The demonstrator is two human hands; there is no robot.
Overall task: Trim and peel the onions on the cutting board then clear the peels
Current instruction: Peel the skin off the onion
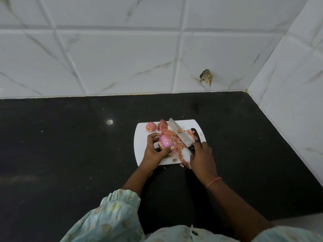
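Left hand [153, 151] fingers clamp the onion [165, 142] on the cutting board [141, 142]; right hand [201, 154] fingers wrap the knife [180, 135] handle. The blade beside the onion could nick the left fingers if it slips.

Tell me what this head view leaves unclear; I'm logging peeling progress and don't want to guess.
- Underside of the shiny purple peeled onion: covered by the left hand.
- Black knife handle: mostly inside the right hand.
- White plastic cutting board, near edge: hidden by both hands and the pile of pink peels.
- Two pink onions at the far edge: too small to judge trimming.
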